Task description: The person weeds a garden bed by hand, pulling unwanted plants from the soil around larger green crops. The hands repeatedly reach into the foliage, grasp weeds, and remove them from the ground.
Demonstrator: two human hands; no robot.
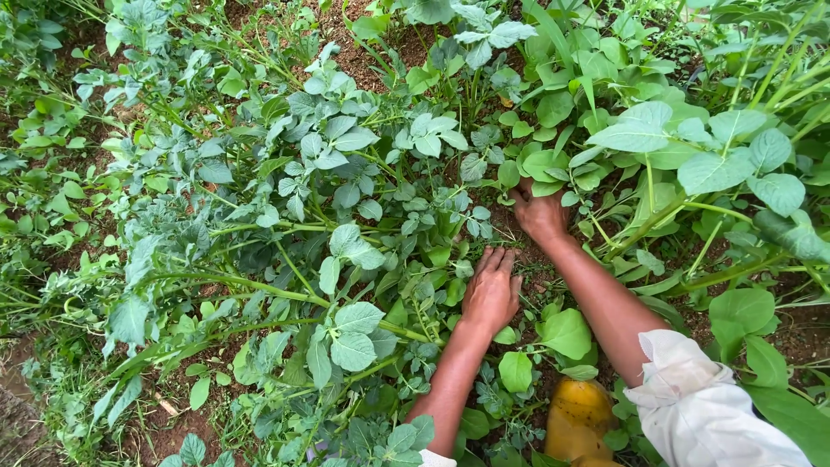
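While both arms reach down into a dense garden bed, the left hand [491, 294] lies flat with its fingers extended and held together, palm down on the reddish-brown soil [536, 275] at the base of a leafy potato-like plant [346, 251], whose grey-green compound leaves spread away from that hand toward the left edge of the view. Just beyond the left hand and slightly to its right, the right hand [540, 214] is curled around a clump of broad bright-green weeds [553, 160] at soil level; its fingertips are hidden under the leaves, so I cannot tell how tightly it closes. Below the left hand, near the bottom edge, a yellow rubber boot [577, 419] stands among low leaves. Beside the boot, the right forearm emerges from a pushed-up white sleeve [700, 406]. More bare soil shows well above the left hand, between the stems.
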